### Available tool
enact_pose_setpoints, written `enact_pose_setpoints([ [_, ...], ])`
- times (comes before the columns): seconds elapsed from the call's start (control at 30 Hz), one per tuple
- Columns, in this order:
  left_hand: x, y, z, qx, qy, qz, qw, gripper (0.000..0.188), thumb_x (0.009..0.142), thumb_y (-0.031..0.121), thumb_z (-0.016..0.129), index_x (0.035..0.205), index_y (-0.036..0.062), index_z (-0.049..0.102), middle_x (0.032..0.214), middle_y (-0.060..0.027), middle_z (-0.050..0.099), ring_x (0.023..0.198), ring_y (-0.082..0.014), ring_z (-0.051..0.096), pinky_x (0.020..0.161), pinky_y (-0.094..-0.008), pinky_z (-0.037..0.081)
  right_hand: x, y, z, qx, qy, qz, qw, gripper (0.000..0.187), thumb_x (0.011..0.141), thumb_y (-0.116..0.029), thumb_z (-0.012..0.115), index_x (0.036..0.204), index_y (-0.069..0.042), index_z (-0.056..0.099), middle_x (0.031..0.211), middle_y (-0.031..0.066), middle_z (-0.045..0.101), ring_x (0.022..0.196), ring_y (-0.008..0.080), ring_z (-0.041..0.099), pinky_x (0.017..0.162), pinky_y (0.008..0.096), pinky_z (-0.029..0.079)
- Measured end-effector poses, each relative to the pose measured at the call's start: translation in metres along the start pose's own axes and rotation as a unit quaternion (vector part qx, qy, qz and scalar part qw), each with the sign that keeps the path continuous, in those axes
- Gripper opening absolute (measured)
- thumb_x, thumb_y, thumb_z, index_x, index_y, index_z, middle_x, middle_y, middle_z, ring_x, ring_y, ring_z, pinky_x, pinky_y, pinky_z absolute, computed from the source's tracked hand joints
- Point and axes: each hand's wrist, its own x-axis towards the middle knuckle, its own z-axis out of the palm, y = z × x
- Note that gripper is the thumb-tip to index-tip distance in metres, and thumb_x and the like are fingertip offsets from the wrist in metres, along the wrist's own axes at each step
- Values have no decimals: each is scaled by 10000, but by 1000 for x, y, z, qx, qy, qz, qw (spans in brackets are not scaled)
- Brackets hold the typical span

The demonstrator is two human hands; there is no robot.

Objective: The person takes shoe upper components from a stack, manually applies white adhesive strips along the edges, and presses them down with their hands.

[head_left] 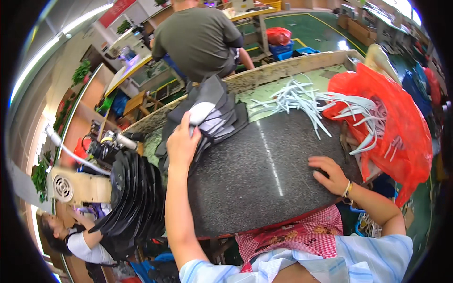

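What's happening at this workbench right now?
At a dark speckled slab, someone's left hand is on a pile of black and pale pieces; whether it grips one is hard to tell. The right hand is open over the slab's right side, with nothing visible in it. Pale strips lie beyond the slab, and more lie in a red plastic bag. A black stack stands at the left.

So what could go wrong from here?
The black pile at the left hand looks uneven; pulling one piece might drag others along. The pale strips lie tangled and may snag. The red bag droops past the bench edge, so it could slip and spill strips.
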Motion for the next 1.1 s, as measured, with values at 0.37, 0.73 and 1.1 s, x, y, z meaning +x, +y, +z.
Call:
enact_pose_setpoints([
  [0.37,-190,117,23,-19,-27,132,991,574,768,105,693,1326,61,567,1314,-259,533,1238,-389,524,1027,-515,445,197,67,-25,-210,84,149,963,229,765,-272,738,836,-55,720,849,156,719,839,328,699,780,444,550],
  [0.73,-196,116,47,-104,43,124,986,442,749,-6,714,1162,-15,557,1261,-216,596,1142,-387,624,937,-417,543,105,52,-60,639,54,170,748,178,1006,-191,594,1121,-57,616,1022,75,695,824,124,672,719,267,567],
  [1.1,-219,147,16,50,-12,138,989,335,819,111,609,1117,-40,632,1131,-191,603,1068,-325,605,913,-404,517,75,-71,-7,612,-37,146,777,329,1074,-268,419,1163,12,567,1107,221,678,849,205,713,750,313,599],
])
